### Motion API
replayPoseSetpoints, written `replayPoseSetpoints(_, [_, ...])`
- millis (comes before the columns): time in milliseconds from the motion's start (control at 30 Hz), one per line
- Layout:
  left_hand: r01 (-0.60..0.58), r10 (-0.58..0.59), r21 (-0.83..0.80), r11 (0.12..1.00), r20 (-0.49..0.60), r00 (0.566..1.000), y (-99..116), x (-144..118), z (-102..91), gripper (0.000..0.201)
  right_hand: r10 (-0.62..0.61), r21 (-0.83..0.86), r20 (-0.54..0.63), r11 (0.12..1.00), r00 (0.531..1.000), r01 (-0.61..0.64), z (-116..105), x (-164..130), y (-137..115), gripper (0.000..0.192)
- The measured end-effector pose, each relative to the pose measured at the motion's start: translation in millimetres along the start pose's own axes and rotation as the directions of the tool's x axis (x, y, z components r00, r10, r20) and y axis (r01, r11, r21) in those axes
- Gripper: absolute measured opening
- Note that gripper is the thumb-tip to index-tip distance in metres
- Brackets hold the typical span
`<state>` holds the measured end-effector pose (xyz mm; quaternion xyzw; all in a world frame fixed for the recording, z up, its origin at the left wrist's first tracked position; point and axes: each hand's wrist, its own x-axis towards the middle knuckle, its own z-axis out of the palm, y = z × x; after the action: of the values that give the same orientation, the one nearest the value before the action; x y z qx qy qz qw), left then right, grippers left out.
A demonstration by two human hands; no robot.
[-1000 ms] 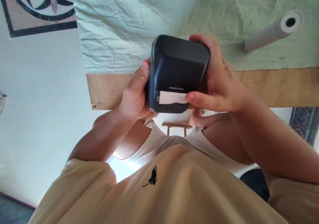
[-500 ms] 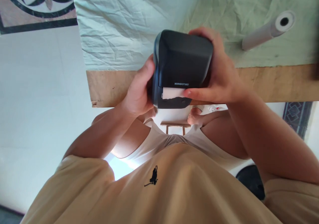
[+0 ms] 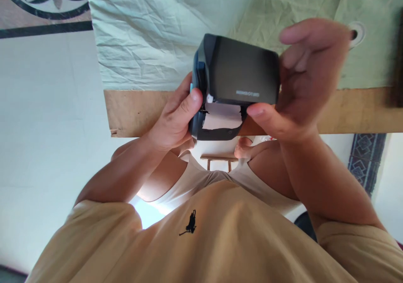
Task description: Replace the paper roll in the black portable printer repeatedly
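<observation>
Left hand (image 3: 174, 120) grips the printer (image 3: 234, 81) mid-frame, right hand (image 3: 310, 79) hangs loose at its lid (image 3: 247, 66); I'd guess light, stiff, best side-held.

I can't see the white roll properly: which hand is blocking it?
The right hand leaves only one end of the white roll showing; the left hand holds the black printer, well clear.

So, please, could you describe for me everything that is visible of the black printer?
The black printer looks like plastic, boxy with rounded edges. Its lid is raised, showing pale paper beneath it; the lettering on the lid is blurred. It is held with the paper side toward the bottom of the view, against the green cloth and wooden edge. The left hand grips its left side; the right hand has its thumb at the lid's lower right corner.
</observation>
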<state>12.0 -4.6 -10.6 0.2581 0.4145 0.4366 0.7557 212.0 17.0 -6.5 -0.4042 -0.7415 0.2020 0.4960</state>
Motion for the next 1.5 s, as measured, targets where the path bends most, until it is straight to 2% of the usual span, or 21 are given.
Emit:
replayPoseSetpoints(100, [-0.150, 0.146, 0.041, 0.988, 0.091, 0.985, -5, 2, 1.5, 0.045, 0.166, 0.041, -0.075, 0.986, 0.983, -0.163, -5, 3, -23, 0.032])
replayPoseSetpoints(200, [-0.194, 0.189, 0.080, 0.978, 0.062, 0.980, -8, 3, 5.5, 0.048, 0.266, 0.074, -0.259, 0.964, 0.929, -0.255, -4, 11, -39, 0.020])
replayPoseSetpoints(233, [-0.201, 0.198, 0.096, 0.975, 0.043, 0.979, -8, 3, 6.6, 0.047, 0.279, 0.086, -0.283, 0.960, 0.918, -0.266, -2, 14, -42, 0.016])
replayPoseSetpoints(333, [-0.233, 0.231, 0.116, 0.966, 0.032, 0.973, -5, 2, 4.9, 0.045, 0.263, 0.106, -0.292, 0.965, 0.920, -0.242, 4, 18, -37, 0.024])
replayPoseSetpoints(433, [-0.186, 0.161, 0.156, 0.970, 0.164, 0.973, -3, 0, -3.6, 0.048, 0.164, 0.078, -0.330, 0.986, 0.930, -0.146, 7, 14, -26, 0.029])
replayPoseSetpoints(467, [-0.153, 0.115, 0.169, 0.974, 0.215, 0.970, -3, 0, -6.4, 0.049, 0.115, 0.029, -0.296, 0.993, 0.948, -0.111, 6, 11, -24, 0.028])
replayPoseSetpoints(533, [-0.206, 0.167, 0.135, 0.969, 0.255, 0.952, -5, 1, -9.2, 0.048, 0.057, -0.087, -0.145, 0.994, 0.988, -0.071, 5, 6, -24, 0.021])
replayPoseSetpoints(600, [-0.249, 0.220, 0.116, 0.962, 0.216, 0.951, -7, 0, -7.2, 0.048, 0.037, -0.263, -0.018, 0.964, 0.999, -0.040, 4, 2, -30, 0.013])
replayPoseSetpoints(733, [-0.205, 0.194, 0.160, 0.966, 0.080, 0.978, -7, -3, 4.9, 0.050, 0.133, -0.551, 0.046, 0.830, 0.990, -0.086, 4, 1, -44, 0.009])
replayPoseSetpoints(867, [-0.203, 0.207, 0.184, 0.962, -0.004, 0.978, -7, -4, 8.7, 0.052, 0.237, -0.562, 0.151, 0.819, 0.960, -0.114, 4, 5, -48, 0.023])
replayPoseSetpoints(933, [-0.216, 0.216, 0.184, 0.959, 0.023, 0.976, -9, -3, 5.6, 0.059, 0.224, -0.534, 0.201, 0.841, 0.954, -0.086, 2, 7, -48, 0.027])
replayPoseSetpoints(1033, [-0.203, 0.195, 0.196, 0.959, 0.060, 0.979, -11, -2, 0.6, 0.065, 0.188, -0.486, 0.276, 0.873, 0.943, -0.032, -5, 8, -47, 0.021])
replayPoseSetpoints(1133, [-0.187, 0.179, 0.199, 0.962, 0.059, 0.982, -10, -2, -1.1, 0.061, 0.163, -0.487, 0.325, 0.873, 0.931, 0.017, -13, 8, -46, 0.014])
replayPoseSetpoints(1233, [-0.210, 0.178, 0.213, 0.954, 0.157, 0.971, -6, -2, -2.1, 0.055, 0.170, -0.493, 0.363, 0.869, 0.916, 0.034, -16, 7, -44, 0.012])
replayPoseSetpoints(1333, [-0.206, 0.157, 0.234, 0.950, 0.210, 0.965, 1, -2, -5.2, 0.051, 0.206, -0.496, 0.366, 0.868, 0.908, 0.003, -16, 6, -45, 0.017])
replayPoseSetpoints(1433, [-0.153, 0.075, 0.302, 0.941, 0.257, 0.964, 6, -1, -8.9, 0.056, 0.170, -0.474, 0.313, 0.881, 0.935, -0.002, -20, 5, -51, 0.027])
replayPoseSetpoints(1500, [-0.194, 0.125, 0.257, 0.947, 0.261, 0.957, 4, -1, -9.4, 0.058, 0.165, -0.381, 0.296, 0.923, 0.941, -0.042, -26, 6, -54, 0.032])
